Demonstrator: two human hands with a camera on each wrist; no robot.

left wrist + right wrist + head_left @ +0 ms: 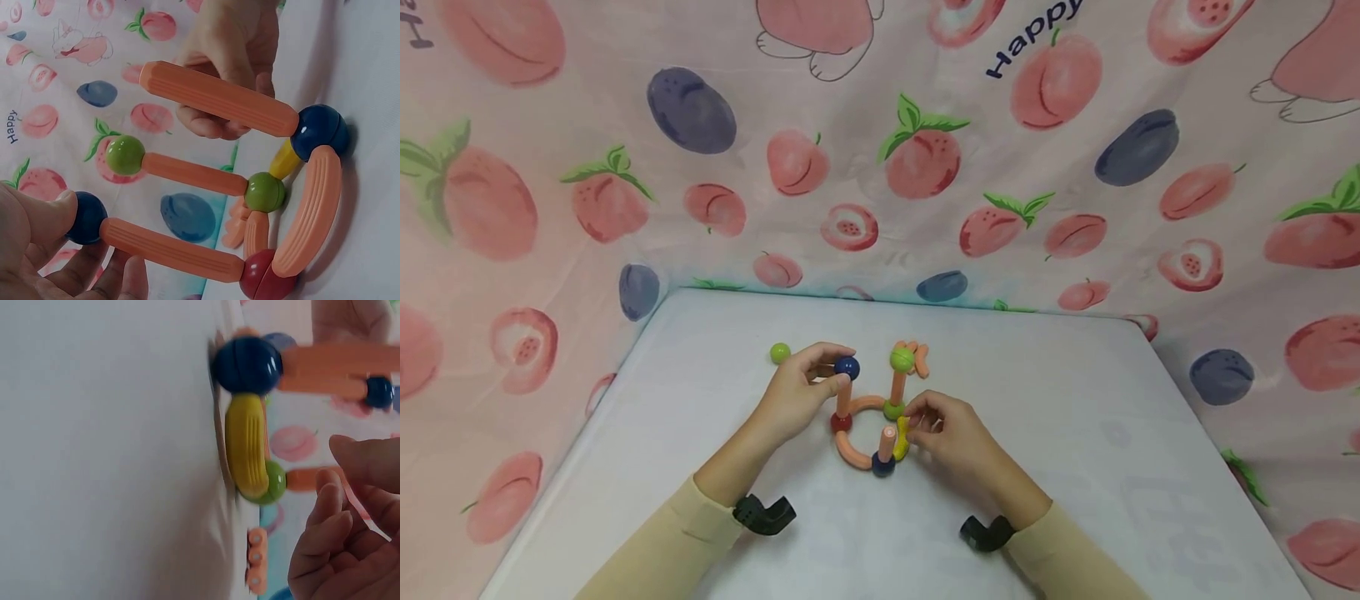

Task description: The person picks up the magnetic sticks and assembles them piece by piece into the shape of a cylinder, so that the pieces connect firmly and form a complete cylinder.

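Observation:
My left hand [792,396] pinches a dark blue ball [87,219] between thumb and fingers. That ball tops an upright orange stick [172,249] standing on a red ball [267,275]. The red ball belongs to a ring of curved sticks and balls lying on the table. From the ring also rise an orange stick with a green ball [902,359] on its end and a bare-topped stick [219,100] on another dark blue ball [248,365]. Beside the ring's yellow curved stick [245,444], my right hand [955,432] hovers, fingers loosely bent and holding nothing.
A loose green ball [780,353] lies on the white table [1075,400], beyond the left hand. Several short orange curved sticks [922,361] rest behind the ring. A fruit-patterned cloth [865,167] hangs behind the table's far edge.

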